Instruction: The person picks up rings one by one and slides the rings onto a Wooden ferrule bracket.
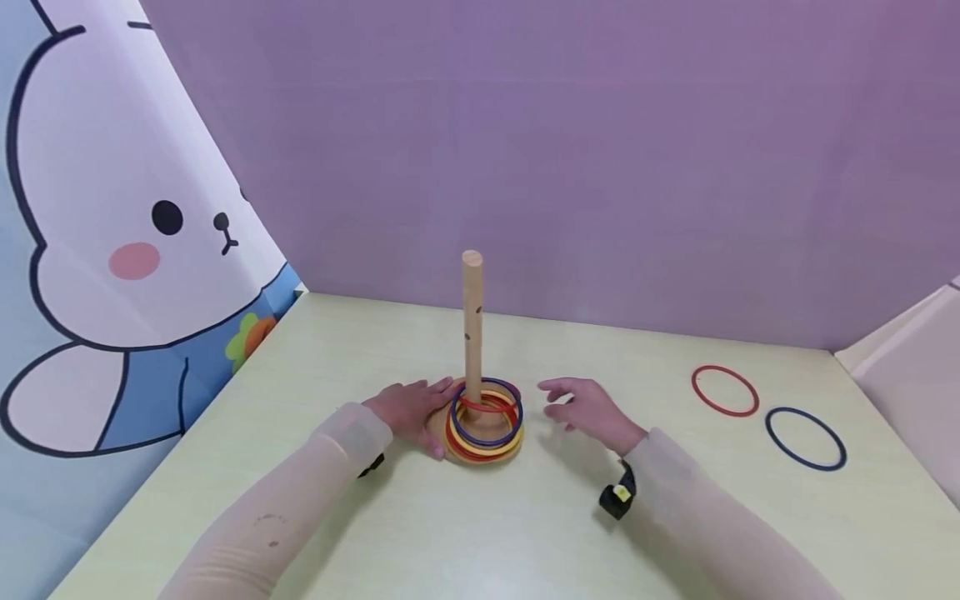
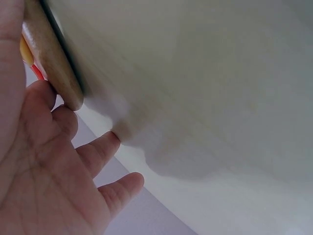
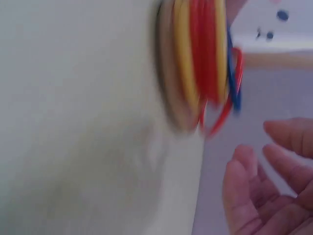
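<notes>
A wooden ring stand, its upright post [image 1: 472, 325] rising from a round base [image 1: 437, 427], stands mid-table. Red, yellow and blue rings are stacked round the post; a blue ring [image 1: 453, 417] and a red ring [image 1: 489, 409] lie tilted on top. My left hand [image 1: 408, 411] holds the base's left side, thumb at the near edge and fingers at the far edge. In the left wrist view, two fingertips meet the base rim [image 2: 56, 68]. My right hand [image 1: 588, 410] hovers right of the stand, holding nothing, its fingers loosely bent and apart from the stacked rings [image 3: 208, 54].
On the table's right side lie a loose red ring [image 1: 693, 382] and, nearer me, a loose blue ring [image 1: 844, 455]. A purple backdrop [image 1: 600, 167] rises behind the table [image 1: 480, 533]. A cartoon-printed cloth [image 1: 97, 167] hangs at the left.
</notes>
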`<move>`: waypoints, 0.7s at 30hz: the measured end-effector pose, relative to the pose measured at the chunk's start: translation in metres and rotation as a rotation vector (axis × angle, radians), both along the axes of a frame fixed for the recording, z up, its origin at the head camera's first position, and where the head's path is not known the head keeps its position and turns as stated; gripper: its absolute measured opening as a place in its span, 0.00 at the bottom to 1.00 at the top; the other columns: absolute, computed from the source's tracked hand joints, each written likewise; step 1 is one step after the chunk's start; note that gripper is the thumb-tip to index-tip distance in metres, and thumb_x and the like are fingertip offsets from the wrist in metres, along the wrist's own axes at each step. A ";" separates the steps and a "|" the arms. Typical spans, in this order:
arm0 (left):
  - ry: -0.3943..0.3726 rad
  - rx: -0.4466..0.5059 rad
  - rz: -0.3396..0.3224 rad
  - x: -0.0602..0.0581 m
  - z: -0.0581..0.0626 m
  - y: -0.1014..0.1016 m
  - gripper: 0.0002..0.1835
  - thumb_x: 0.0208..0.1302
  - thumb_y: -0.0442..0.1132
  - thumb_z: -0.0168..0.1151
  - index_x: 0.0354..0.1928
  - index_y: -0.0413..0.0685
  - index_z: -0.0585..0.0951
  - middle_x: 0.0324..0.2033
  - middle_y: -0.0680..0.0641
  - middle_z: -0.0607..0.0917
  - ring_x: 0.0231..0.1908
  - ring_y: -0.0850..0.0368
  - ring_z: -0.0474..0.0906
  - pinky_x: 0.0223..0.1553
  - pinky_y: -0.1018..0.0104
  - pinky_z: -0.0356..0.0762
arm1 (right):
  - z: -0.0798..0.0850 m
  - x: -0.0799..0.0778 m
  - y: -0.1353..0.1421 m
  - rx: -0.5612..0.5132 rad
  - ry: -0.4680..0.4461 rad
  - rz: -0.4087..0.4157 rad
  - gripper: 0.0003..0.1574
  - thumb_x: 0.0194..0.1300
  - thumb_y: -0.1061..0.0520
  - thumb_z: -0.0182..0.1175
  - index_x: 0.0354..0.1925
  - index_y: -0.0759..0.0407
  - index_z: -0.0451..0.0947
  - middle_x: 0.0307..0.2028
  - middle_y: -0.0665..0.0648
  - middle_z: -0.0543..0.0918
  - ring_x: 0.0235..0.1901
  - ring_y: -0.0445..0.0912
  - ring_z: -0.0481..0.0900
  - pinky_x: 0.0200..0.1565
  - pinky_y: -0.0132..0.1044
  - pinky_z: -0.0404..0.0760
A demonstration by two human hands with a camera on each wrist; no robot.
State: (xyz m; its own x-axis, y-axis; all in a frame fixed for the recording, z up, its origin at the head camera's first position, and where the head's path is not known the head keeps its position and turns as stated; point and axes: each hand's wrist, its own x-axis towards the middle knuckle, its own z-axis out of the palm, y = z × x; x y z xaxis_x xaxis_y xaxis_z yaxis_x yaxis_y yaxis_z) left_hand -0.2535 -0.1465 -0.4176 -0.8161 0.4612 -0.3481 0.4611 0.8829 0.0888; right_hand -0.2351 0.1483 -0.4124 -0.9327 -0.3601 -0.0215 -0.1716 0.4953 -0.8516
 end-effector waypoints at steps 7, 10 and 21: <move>-0.010 0.014 0.016 0.000 0.002 0.000 0.58 0.47 0.65 0.69 0.76 0.59 0.51 0.74 0.52 0.53 0.69 0.38 0.55 0.61 0.39 0.62 | -0.001 -0.011 0.063 0.062 0.085 -0.066 0.25 0.63 0.64 0.60 0.58 0.74 0.71 0.45 0.71 0.79 0.34 0.52 0.80 0.33 0.40 0.82; -0.015 0.017 0.013 0.000 0.001 -0.001 0.58 0.47 0.65 0.69 0.76 0.58 0.50 0.74 0.52 0.52 0.69 0.37 0.55 0.61 0.39 0.61 | -0.007 -0.014 0.090 0.113 0.132 -0.112 0.25 0.64 0.63 0.61 0.57 0.74 0.72 0.44 0.70 0.80 0.37 0.53 0.81 0.33 0.38 0.82; -0.027 0.034 -0.002 0.002 0.003 -0.002 0.58 0.47 0.64 0.70 0.76 0.55 0.50 0.74 0.49 0.53 0.68 0.35 0.55 0.61 0.38 0.61 | -0.013 -0.018 0.160 0.367 0.280 -0.200 0.25 0.62 0.62 0.62 0.53 0.77 0.73 0.42 0.73 0.81 0.42 0.64 0.80 0.43 0.54 0.78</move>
